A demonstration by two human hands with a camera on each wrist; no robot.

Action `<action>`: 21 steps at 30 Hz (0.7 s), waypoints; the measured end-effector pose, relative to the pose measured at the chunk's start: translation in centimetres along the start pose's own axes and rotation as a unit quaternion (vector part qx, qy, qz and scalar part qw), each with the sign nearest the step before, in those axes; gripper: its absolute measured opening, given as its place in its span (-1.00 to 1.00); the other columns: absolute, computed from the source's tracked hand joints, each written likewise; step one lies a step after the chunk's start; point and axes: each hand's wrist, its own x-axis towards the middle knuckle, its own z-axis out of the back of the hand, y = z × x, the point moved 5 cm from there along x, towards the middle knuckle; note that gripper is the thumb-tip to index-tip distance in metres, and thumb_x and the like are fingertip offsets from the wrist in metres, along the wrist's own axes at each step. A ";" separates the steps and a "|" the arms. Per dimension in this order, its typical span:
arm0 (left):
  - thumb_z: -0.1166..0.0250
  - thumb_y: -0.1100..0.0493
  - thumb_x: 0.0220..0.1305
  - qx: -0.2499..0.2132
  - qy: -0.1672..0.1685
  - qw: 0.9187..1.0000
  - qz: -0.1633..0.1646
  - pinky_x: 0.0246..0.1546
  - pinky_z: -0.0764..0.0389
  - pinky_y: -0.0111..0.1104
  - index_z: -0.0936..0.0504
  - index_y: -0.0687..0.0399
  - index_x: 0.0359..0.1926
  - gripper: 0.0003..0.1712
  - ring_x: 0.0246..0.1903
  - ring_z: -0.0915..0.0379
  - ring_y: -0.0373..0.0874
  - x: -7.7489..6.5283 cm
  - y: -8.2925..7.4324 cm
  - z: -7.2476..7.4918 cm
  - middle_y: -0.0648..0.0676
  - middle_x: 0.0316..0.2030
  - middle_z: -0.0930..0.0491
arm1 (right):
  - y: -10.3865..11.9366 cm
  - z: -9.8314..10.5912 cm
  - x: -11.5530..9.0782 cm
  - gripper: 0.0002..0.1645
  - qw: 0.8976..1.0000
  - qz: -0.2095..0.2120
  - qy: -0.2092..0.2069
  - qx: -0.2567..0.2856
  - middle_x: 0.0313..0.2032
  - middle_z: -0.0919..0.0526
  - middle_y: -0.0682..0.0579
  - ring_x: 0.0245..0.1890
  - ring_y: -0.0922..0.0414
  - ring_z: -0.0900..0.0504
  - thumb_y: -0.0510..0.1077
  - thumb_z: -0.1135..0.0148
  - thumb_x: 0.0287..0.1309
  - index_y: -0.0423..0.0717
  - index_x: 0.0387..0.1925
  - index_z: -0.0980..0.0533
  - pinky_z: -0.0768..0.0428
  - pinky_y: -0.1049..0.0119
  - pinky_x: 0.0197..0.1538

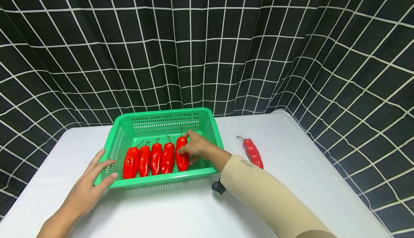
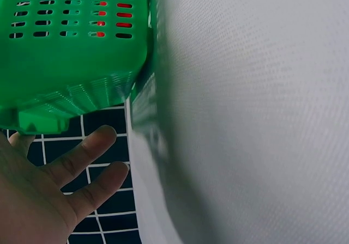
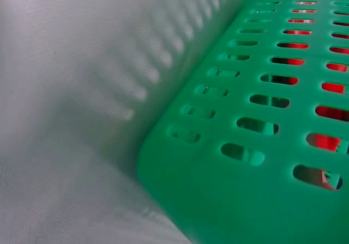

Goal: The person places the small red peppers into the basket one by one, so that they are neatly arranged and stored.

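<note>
A green plastic basket (image 1: 169, 176) holds several long red peppers (image 1: 156, 159) lying side by side, stems toward the far wall. My right hand (image 1: 198, 145) reaches over the near right part of the basket and grips the rightmost red pepper (image 1: 182, 152), thumb on its upper face. At the left end, my left hand (image 1: 90, 184) rests at the basket's rim with its fingers spread and fairly straight. In the left wrist view, two fingers of the left hand (image 2: 60, 195) extend outside the basket wall. The right wrist view shows only the slotted basket wall (image 3: 218, 195); the hand is hidden there.
Another red pepper (image 1: 253, 153) lies on the white tabletop (image 1: 291, 166), right of the basket. A small black object (image 1: 218, 187) shows beside the right wrist. Black cloth with a white grid (image 1: 194, 51) hangs behind the table and along its sides.
</note>
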 end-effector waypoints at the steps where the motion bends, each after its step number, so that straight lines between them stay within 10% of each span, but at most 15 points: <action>1: -0.17 -0.02 0.37 0.000 0.000 1.000 0.001 -0.09 -0.22 0.41 -0.45 0.04 0.24 -0.51 0.30 -0.06 0.36 0.0 0.0 0.0 0.05 0.49 0.12 | 0.0 -0.1 0.1 -0.42 1.000 -0.003 0.000 -0.007 -0.25 -0.53 -0.17 -0.43 -0.07 -0.63 -0.32 -0.37 0.09 -0.16 0.08 -0.26 -0.67 0.00 -0.43; 21: -0.17 -0.03 0.37 -0.005 0.001 1.000 0.003 -0.08 -0.20 0.43 -0.45 0.06 0.24 -0.51 0.29 -0.06 0.38 0.0 -0.1 0.0 0.08 0.49 0.11 | -0.2 0.1 0.0 -0.34 0.999 -0.011 -0.006 -0.035 -0.27 -0.49 -0.20 -0.45 -0.14 -0.57 -0.34 -0.38 0.06 -0.18 0.16 -0.28 -0.67 0.00 -0.42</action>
